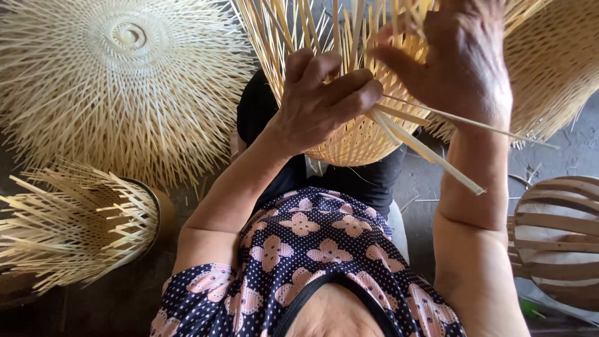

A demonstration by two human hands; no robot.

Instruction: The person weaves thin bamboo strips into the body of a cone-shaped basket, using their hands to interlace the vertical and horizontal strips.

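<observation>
Floor (430,187) below hand-held basket (349,140)

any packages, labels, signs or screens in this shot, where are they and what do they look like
None in view: no package, label, sign or screen.
What shows instead is pale woven bamboo work: the half-woven basket that both hands grip at top centre, a round finished piece at upper left, and a slatted frame at the right edge.

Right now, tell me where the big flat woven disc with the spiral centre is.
In the head view, the woven disc lies on the ground at upper left, left of the left hand, just above the bundle of loose strips.
</observation>
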